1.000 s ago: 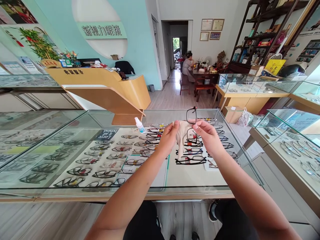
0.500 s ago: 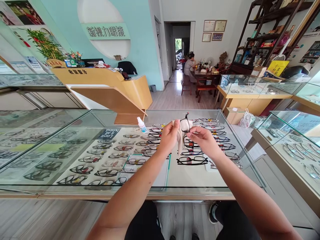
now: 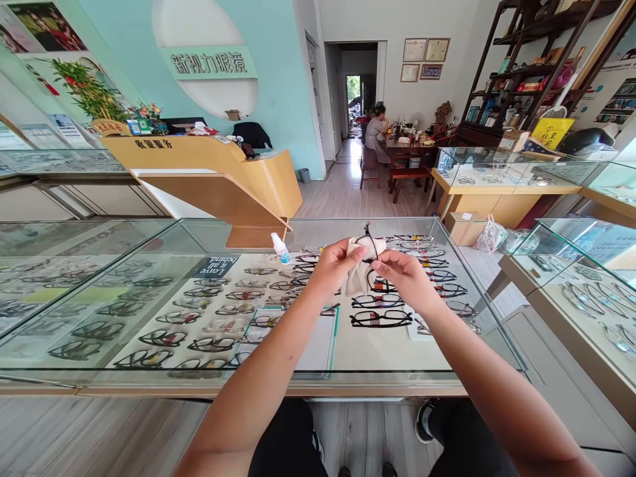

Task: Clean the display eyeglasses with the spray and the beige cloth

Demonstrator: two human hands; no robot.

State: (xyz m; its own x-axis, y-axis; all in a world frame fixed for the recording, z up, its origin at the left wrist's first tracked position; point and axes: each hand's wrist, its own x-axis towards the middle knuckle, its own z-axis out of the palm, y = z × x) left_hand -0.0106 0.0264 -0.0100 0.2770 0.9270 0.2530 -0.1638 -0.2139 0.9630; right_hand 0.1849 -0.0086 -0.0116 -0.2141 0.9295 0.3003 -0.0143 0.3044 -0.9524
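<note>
Above the glass display case (image 3: 422,361), my left hand (image 3: 334,266) pinches a pale cleaning cloth (image 3: 356,281) around a lens of a dark-framed pair of eyeglasses (image 3: 374,244). The thumb presses on the cloth over the lens, which is mostly covered. My right hand (image 3: 401,270) is closed on the middle of the same frame with thumb and fingertips. One temple of the eyeglasses points upward. A small white spray bottle (image 3: 281,250) with a blue label stands on the glass to the left of my hands.
Rows of eyeglasses (image 3: 211,344) lie inside the case under the glass. Another display case (image 3: 586,291) stands to the right. A wooden counter (image 3: 199,156) is at the back left. A person (image 3: 376,132) sits at a table in the back.
My left thumb and the cloth have moved right onto the lens, and the cloth is spread wider. My right hand keeps its hold on the frame.
</note>
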